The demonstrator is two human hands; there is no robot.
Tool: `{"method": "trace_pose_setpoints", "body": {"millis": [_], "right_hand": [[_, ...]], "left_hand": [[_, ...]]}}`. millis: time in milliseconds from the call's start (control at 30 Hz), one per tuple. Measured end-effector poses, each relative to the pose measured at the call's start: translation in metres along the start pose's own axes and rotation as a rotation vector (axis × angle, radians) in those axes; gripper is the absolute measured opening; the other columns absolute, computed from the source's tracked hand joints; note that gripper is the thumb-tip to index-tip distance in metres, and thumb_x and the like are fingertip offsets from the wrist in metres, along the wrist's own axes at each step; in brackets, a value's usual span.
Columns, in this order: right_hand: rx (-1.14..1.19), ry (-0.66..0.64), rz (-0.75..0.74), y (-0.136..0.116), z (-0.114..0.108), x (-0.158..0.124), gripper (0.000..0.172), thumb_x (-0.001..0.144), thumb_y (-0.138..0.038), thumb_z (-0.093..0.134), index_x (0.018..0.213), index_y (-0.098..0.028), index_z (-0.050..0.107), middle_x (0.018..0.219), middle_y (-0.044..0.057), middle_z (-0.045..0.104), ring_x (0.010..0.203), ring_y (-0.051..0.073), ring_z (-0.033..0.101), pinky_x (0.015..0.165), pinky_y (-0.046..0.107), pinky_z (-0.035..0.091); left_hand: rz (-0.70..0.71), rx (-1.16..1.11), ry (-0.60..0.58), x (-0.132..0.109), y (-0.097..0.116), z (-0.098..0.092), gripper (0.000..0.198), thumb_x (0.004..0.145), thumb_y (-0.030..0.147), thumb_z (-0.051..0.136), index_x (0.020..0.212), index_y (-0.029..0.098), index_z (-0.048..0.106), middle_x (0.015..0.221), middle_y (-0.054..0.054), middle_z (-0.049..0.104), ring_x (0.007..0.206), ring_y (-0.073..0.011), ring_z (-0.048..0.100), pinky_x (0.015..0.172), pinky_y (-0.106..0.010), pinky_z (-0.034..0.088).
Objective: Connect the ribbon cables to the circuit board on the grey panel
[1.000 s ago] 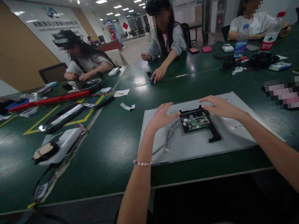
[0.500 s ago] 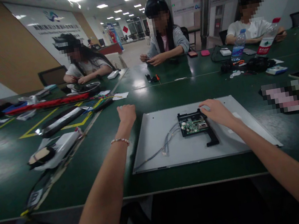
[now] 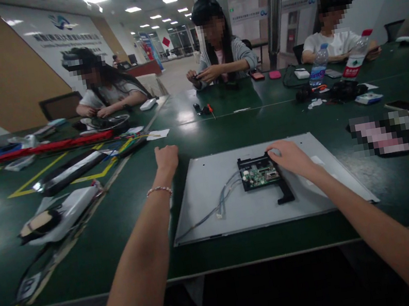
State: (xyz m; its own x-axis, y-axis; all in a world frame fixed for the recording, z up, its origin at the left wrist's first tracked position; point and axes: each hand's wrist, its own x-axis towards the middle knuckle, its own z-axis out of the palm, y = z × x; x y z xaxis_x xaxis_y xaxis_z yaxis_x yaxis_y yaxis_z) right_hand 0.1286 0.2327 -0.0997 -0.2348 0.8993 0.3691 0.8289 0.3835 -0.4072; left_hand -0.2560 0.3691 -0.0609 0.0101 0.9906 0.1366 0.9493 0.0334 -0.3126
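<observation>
Bracket [image 3: 285, 192] on the panel [image 3: 203, 190] now has only my right grip [image 3: 287, 155] attending, my left grip [image 3: 168, 158] gone panel-left, both closures unclear.

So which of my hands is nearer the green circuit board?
Right. Your right hand is beside the circuit board, at its black frame; your left hand is well left of the board.

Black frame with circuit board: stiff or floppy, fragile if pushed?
The black frame looks rigid, so it probably won't flex much. The exposed circuit board is likely fragile. The grey cables curve loosely, so they may flop about.
</observation>
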Motion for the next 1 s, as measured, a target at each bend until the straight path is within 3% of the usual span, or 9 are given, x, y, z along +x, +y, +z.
{"method": "trace_pose_setpoints", "body": {"millis": [300,467,633,867,1000], "right_hand": [[0.021,-0.025,-0.005,-0.001,0.001,-0.001,0.025,0.090,-0.022,0.049,0.103,-0.018,0.070,0.109,0.010,0.070,0.106,0.025,0.063,0.098,0.040,0.045],[0.010,-0.031,-0.005,0.000,0.002,-0.001,0.026,0.091,-0.023,0.048,0.103,-0.017,0.069,0.108,0.010,0.071,0.106,0.026,0.063,0.098,0.040,0.046],[0.003,-0.019,-0.012,0.000,0.003,-0.001,0.025,0.091,-0.022,0.048,0.102,-0.017,0.070,0.108,0.010,0.071,0.106,0.025,0.063,0.098,0.039,0.046],[-0.001,-0.017,-0.008,0.000,0.004,-0.001,0.023,0.091,-0.021,0.050,0.102,-0.016,0.070,0.108,0.010,0.071,0.105,0.025,0.063,0.098,0.037,0.045],[0.004,-0.002,-0.013,0.001,0.006,-0.002,0.025,0.090,-0.020,0.050,0.106,-0.015,0.069,0.110,0.011,0.070,0.106,0.026,0.063,0.099,0.038,0.045]], "left_hand": [[-0.072,-0.077,-0.077,0.002,-0.013,0.004,0.037,0.086,0.026,0.045,0.108,0.006,0.068,0.113,-0.023,0.066,0.103,-0.0308,0.062,0.082,-0.033,0.045],[-0.065,-0.111,-0.081,0.008,-0.015,0.007,0.033,0.083,0.018,0.049,0.107,0.006,0.068,0.115,-0.025,0.065,0.106,-0.0335,0.061,0.086,-0.037,0.045],[-0.049,-0.027,-0.035,0.009,-0.012,0.009,0.036,0.084,0.008,0.040,0.105,0.005,0.070,0.110,-0.024,0.066,0.103,-0.0328,0.063,0.083,-0.038,0.046],[-0.071,-0.048,0.023,-0.002,-0.006,0.011,0.037,0.087,0.013,0.036,0.106,0.007,0.068,0.106,-0.023,0.067,0.102,-0.0334,0.062,0.080,-0.038,0.047],[-0.091,-0.089,0.063,-0.014,0.000,0.003,0.036,0.088,0.014,0.036,0.110,0.008,0.064,0.111,-0.023,0.064,0.104,-0.0332,0.061,0.084,-0.040,0.045]]}}
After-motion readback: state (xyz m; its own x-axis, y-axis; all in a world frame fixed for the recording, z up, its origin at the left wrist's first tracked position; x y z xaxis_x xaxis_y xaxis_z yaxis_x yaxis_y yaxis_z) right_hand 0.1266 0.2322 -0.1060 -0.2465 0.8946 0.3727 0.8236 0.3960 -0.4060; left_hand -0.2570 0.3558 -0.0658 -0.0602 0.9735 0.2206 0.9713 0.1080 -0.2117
